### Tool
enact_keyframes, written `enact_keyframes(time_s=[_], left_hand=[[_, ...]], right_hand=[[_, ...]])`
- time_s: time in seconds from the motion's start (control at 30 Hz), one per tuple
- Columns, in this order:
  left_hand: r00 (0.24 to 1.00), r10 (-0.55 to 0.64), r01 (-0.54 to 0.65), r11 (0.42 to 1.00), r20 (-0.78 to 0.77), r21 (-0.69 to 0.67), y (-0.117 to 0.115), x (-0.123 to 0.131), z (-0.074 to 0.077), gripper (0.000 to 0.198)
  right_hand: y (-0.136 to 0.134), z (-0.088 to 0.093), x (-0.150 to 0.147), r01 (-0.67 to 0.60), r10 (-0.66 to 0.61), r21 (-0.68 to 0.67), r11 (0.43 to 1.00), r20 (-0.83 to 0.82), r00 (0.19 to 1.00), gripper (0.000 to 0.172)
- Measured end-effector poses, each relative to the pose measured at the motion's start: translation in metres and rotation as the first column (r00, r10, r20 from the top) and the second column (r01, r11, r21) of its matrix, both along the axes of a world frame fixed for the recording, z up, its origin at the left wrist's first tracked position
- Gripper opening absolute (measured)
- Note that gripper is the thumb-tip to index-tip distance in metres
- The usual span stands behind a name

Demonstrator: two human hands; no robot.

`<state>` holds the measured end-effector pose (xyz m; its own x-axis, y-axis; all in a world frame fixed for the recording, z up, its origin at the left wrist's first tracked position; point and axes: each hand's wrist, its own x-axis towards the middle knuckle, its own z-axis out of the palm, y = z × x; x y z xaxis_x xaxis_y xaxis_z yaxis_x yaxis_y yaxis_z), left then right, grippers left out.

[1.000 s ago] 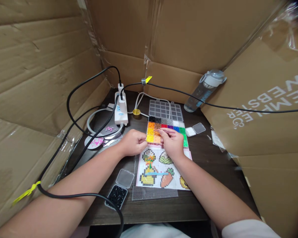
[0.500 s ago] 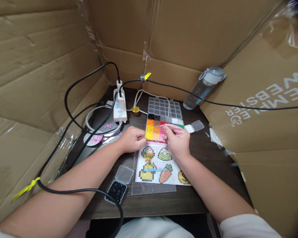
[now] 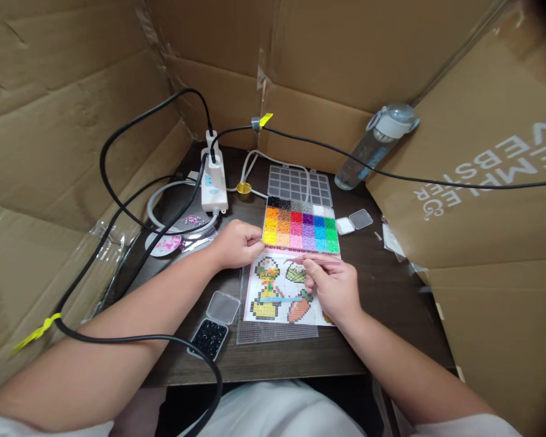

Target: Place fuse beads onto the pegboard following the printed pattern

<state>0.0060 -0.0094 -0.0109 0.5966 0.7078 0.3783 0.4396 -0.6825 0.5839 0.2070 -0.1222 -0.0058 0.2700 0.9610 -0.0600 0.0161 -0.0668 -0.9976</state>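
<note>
My right hand (image 3: pixel 334 288) grips a pair of pink tweezers (image 3: pixel 296 259), their tips pointing left over the upper part of a printed pixel-pattern sheet (image 3: pixel 316 311). Whether the tips hold a bead is too small to tell. Curled closed, my left hand (image 3: pixel 239 244) rests by the lower left corner of a compartment box of coloured beads (image 3: pixel 302 223); anything in its fingers is hidden. Loose coloured beads and a light blue strip (image 3: pixel 279 299) lie over the sheet's printed figures. A clear pegboard (image 3: pixel 277 333) shows from under the sheet.
Left of the sheet stands a small open case of black beads (image 3: pixel 210 338); a case of white beads (image 3: pixel 344 226) is at right. A power strip (image 3: pixel 214 185), black cable (image 3: pixel 113 340), gold dish (image 3: pixel 244 191), pink beads (image 3: pixel 167 244) and bottle (image 3: pixel 373 149) surround the work. Cardboard walls enclose the table.
My right hand with the tweezers has moved from above the bead box down toward me, onto the pattern sheet. My left hand stays by the box corner. The camera view has shifted slightly.
</note>
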Motion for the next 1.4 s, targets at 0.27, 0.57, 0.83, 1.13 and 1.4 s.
enact_keyframes(time_s=[0.27,0.57,0.83,1.13,1.4], left_hand=[[1.000,-0.002,0.002,1.000,0.014,0.025,0.0007,0.0008,-0.0010,0.032],[0.999,-0.019,0.018,1.000,0.027,0.024,0.0004,0.0011,-0.0019,0.033],[1.000,-0.015,0.015,1.000,0.016,0.003,-0.0001,0.0011,0.0003,0.034],[1.000,-0.009,0.009,1.000,0.002,-0.002,0.0003,0.0009,-0.0013,0.034],[1.000,-0.012,0.011,0.999,0.017,0.034,0.0015,0.0002,-0.0042,0.035]], right_hand=[[0.0007,-0.0093,-0.0023,-0.059,0.060,-0.033,0.998,0.005,0.998,0.017],[0.0015,-0.0092,-0.0050,-0.041,0.042,-0.039,0.998,0.018,0.999,0.016],[0.0013,-0.0075,-0.0054,-0.039,0.040,-0.045,0.998,0.027,0.999,0.018],[0.0016,-0.0093,-0.0038,-0.035,0.036,-0.018,0.999,0.029,0.999,0.019],[0.0019,-0.0064,-0.0050,-0.039,0.042,-0.064,0.997,0.051,0.998,0.022]])
